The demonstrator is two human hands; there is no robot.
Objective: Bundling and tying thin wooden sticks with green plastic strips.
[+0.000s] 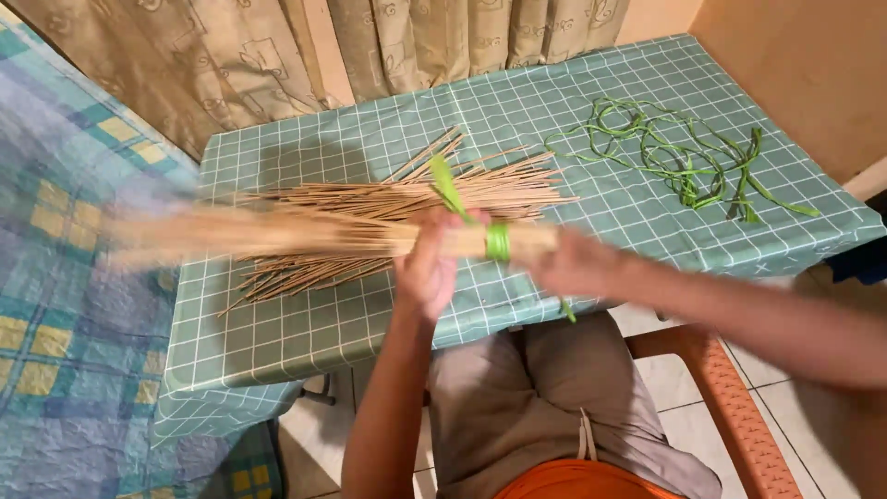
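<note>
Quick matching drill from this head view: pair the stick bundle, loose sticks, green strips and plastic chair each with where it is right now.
Things:
1. stick bundle
2. loose sticks
3. loose green strips
4. orange plastic chair

Places:
A. spread flat on the checked tablecloth, behind the hands
B. on the tiled floor, under the person
C. piled at the table's far right
D. held above the table between left hand and right hand, tied with a green band

Pairs: 1-D, 2-A, 3-C, 4-B

Checked table (370,323): sticks (388,199), green strips (684,152).
</note>
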